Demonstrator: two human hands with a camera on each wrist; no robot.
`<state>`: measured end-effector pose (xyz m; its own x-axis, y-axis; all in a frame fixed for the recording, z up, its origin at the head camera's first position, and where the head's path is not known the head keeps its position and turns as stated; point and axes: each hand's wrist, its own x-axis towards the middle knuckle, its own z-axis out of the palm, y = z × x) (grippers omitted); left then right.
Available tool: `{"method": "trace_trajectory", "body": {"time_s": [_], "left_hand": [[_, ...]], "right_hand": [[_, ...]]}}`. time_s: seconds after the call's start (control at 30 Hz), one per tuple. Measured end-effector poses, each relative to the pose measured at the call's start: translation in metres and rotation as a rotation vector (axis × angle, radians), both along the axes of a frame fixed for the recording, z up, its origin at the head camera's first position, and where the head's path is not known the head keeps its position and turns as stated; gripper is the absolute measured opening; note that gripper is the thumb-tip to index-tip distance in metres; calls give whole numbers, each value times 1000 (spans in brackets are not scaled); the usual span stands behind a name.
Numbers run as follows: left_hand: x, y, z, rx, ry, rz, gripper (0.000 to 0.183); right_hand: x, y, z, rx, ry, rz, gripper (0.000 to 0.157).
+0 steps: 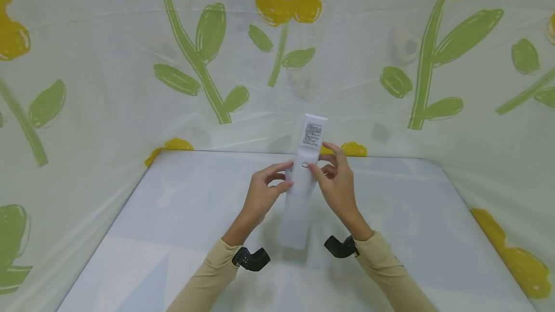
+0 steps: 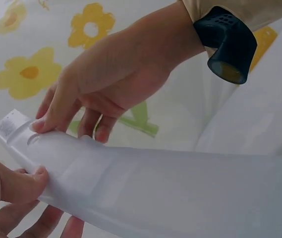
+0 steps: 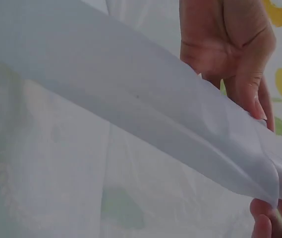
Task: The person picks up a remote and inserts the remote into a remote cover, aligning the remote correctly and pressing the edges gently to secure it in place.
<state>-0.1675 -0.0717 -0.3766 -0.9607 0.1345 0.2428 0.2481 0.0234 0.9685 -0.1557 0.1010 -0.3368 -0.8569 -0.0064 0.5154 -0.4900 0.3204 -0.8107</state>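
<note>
A long, narrow white plastic packet (image 1: 303,177) is held up over the table, tilted slightly, its top end bearing a block of dark print (image 1: 312,135). Below the hands its translucent film part (image 1: 295,223) hangs toward me. My left hand (image 1: 264,187) pinches the packet's left edge between thumb and fingers. From the other side my right hand (image 1: 340,184) grips it, thumb on the front near a small slit (image 1: 305,164), fingers behind. In the left wrist view, the left thumb (image 2: 39,181) presses the packet's face. The film (image 3: 126,99) stretches across the right wrist view.
A pale table (image 1: 173,215) lies under the hands. Around it hangs a whitish curtain (image 1: 347,61) printed with yellow flowers and green stems. Each wrist carries a dark camera mount, the left mount (image 1: 251,259) and the right mount (image 1: 340,247).
</note>
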Motion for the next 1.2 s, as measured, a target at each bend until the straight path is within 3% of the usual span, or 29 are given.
{"method": "trace_trajectory", "body": {"time_s": [0.1,0.33,0.57,0.7,0.93,1.1,1.2], "left_hand": [[-1,2,0,60,2,5,34],[1,6,-3,123,-13,54,23],[1,4,0,140,-3,122,18],[-1,2,2,135,-11,153,16],[-2,-1,4,120,-23,168,16],[-2,-1,6,48,-12,118,16],[-1,2,6,-24,10,80,26]], "right_hand": [[0,1,0,13,30,-8,52],[-19,7,-26,69,84,-7,52],[-22,8,-28,121,123,68,34],[-19,9,-28,163,102,97,27],[-19,10,-26,210,51,137,26],[-16,8,-15,147,-35,144,24],[-8,6,-4,90,-81,147,23]]}}
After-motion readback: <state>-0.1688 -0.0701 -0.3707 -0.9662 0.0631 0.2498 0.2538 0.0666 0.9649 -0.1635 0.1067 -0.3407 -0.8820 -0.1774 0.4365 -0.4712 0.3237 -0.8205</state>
